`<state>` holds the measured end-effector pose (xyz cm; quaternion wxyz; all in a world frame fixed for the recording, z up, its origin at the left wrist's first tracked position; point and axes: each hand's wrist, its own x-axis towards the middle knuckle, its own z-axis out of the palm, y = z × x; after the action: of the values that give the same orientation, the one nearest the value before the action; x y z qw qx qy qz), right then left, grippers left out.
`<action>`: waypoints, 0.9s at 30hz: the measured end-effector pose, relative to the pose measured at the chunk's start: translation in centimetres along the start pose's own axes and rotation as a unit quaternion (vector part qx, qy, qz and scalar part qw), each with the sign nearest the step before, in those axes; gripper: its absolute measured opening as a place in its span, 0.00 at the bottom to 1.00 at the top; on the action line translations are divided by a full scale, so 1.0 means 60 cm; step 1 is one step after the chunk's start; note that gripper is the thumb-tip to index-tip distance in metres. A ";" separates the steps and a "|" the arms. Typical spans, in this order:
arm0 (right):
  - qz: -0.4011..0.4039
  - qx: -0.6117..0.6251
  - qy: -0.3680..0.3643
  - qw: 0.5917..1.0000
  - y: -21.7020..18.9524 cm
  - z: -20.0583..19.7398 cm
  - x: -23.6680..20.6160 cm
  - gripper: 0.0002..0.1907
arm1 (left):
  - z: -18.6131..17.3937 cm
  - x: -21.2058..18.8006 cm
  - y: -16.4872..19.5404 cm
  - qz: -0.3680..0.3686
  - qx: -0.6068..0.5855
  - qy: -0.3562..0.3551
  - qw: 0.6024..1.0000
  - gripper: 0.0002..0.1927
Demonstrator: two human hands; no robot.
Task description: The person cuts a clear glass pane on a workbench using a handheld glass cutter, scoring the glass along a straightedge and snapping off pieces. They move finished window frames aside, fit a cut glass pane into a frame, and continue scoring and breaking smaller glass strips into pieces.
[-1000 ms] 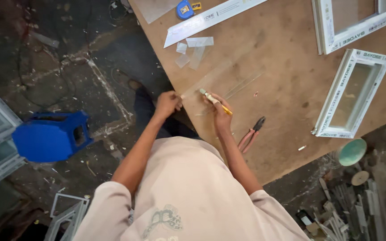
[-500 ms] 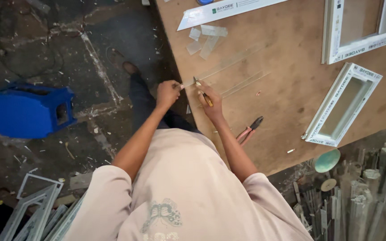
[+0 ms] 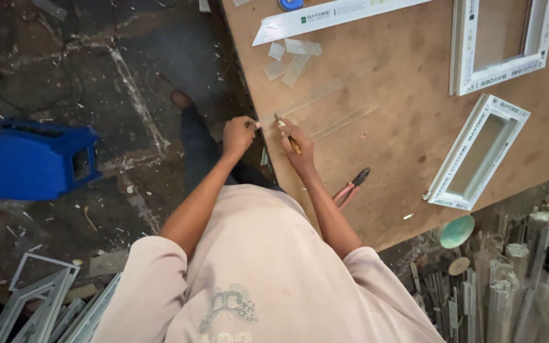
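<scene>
Left hand: I see my left hand [image 3: 239, 134] clenched at the near edge of the brown board [image 3: 408, 133], fingers curled around something small and pale at the fingertips; what it is, I cannot make out.
Right hand: my right hand [image 3: 297, 147] grips a thin yellow-handled tool [image 3: 287, 136], fingers wrapped around the shaft, its tip poking out just past the knuckles towards the left hand.
Clear strip: a long transparent strip [image 3: 325, 95] lies on the board and runs away from both sets of fingertips; it is nearly invisible against the wood, and I cannot tell where its near end stops or whether the tool tip touches it.
Pliers: red-handled pliers [image 3: 351, 186] lie on the board just behind my right wrist, well clear of the fingers.
Scraps: a few small clear offcuts [image 3: 292, 58] sit beyond the fingertips, near a long white profile bar [image 3: 338, 15] that the top edge of the view cuts off.
Frames: two white window frames [image 3: 478, 152] lie far to the right of the right hand's fingers; the upper one is cut off at the top.
Floor: a blue case [image 3: 30, 159] sits well to the left of the left hand; my own shirt hides what is directly below me.
</scene>
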<state>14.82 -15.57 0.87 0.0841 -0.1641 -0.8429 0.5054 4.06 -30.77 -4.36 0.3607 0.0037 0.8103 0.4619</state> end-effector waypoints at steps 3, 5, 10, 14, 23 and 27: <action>-0.011 -0.013 -0.011 1.000 -0.002 -0.003 0.004 0.12 | -0.001 -0.002 0.005 -0.019 0.007 -0.006 1.000 0.10; -0.021 -0.019 -0.012 1.000 0.003 -0.003 0.006 0.12 | -0.001 -0.003 0.008 -0.029 0.011 -0.014 0.999 0.10; 0.019 0.001 -0.022 1.000 0.010 -0.008 -0.010 0.12 | 0.001 0.001 0.006 -0.004 -0.003 -0.006 1.000 0.09; 0.128 -0.034 0.035 0.991 -0.023 -0.042 -0.039 0.10 | -0.011 0.003 -0.012 -0.006 -0.071 -0.058 0.996 0.10; 0.139 0.097 0.099 0.981 -0.071 -0.118 -0.106 0.09 | -0.024 -0.055 -0.082 -0.003 -0.061 -0.150 0.987 0.10; 0.178 0.079 0.133 0.972 -0.012 -0.093 -0.103 0.07 | -0.035 -0.049 -0.098 -0.029 -0.126 -0.126 0.984 0.09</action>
<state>22.14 -13.52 4.33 0.1170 -0.3700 -0.7385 0.5513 6.92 -36.70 -6.40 0.4704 -0.0070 0.6935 0.5457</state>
